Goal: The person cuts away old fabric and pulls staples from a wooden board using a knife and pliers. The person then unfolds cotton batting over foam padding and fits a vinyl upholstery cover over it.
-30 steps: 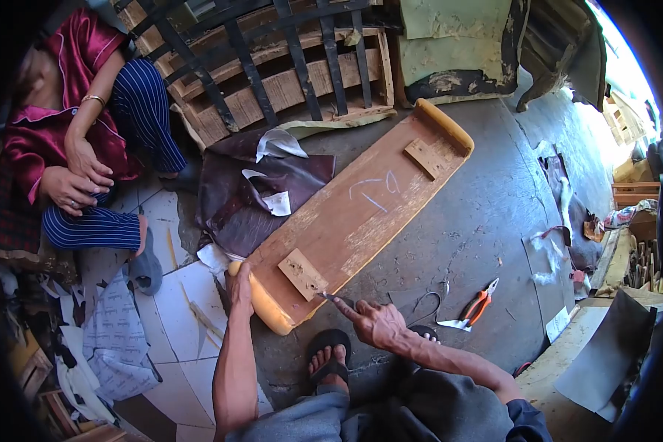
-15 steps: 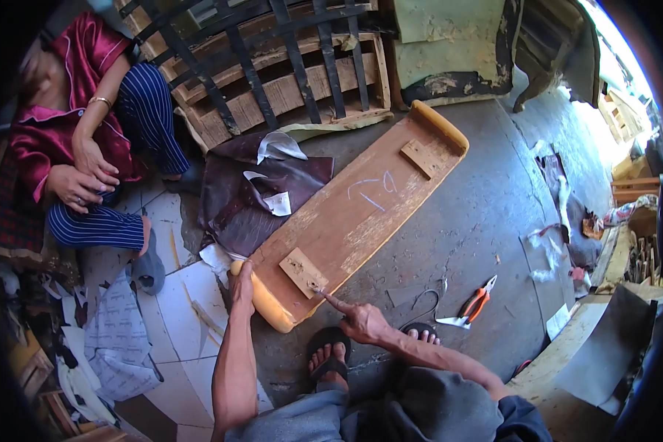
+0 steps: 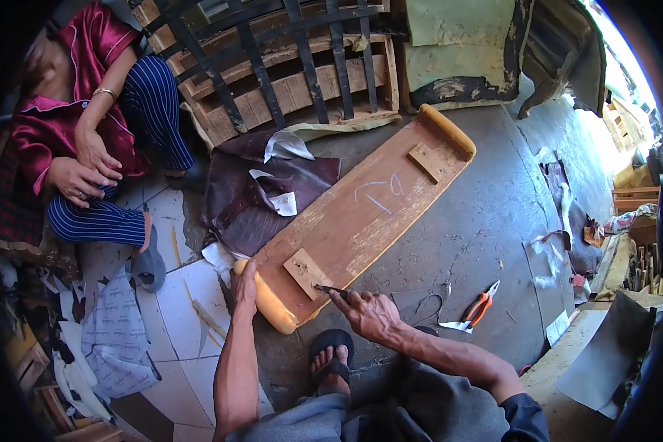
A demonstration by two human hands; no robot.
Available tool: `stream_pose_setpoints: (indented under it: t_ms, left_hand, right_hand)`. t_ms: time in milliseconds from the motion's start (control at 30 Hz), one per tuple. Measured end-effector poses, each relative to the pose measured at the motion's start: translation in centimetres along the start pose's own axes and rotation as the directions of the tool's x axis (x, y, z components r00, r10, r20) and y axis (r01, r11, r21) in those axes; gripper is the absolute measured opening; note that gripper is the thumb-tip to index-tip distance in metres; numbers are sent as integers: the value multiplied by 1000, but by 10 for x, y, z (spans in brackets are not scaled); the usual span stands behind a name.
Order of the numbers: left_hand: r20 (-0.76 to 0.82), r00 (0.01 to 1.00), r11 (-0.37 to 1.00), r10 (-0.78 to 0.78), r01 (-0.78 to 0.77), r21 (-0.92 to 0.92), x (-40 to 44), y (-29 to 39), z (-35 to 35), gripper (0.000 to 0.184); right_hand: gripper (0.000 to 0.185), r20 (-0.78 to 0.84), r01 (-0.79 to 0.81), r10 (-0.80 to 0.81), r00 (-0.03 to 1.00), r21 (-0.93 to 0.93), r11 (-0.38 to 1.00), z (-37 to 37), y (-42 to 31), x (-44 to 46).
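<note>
Head view | my left hand grips the board's near end, fingers partly hidden | board ahead of me, long axis near-left to far-right, left hand nearer | tool tip at block, pinched in my right hand | far right, wood strips, whether boxed I cannot tell
</note>
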State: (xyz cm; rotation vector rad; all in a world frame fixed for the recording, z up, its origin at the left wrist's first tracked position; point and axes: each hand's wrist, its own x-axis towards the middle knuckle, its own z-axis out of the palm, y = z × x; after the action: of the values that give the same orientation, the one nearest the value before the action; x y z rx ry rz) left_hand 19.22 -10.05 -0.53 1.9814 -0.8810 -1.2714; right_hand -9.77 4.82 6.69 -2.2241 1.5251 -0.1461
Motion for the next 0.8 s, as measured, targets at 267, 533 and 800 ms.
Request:
stream_pose_setpoints:
  t_ms: [267,533,800]
  left_hand:
    - [-17,999,998,44,-44,36,5,-3,2,75]
    - [-22,1000,1000,19,-19,-16,-17,0,3,73]
    - [-76,997,991,22,-12,132,-12,4,2,74]
  right_hand:
    - [60,104,40,-29,994,-104,994,-4,5,7]
    - [60,12,-49,55,998,-288,956,34,-36,0]
    - [74,68,-154,148,987,102,983,34,3,5]
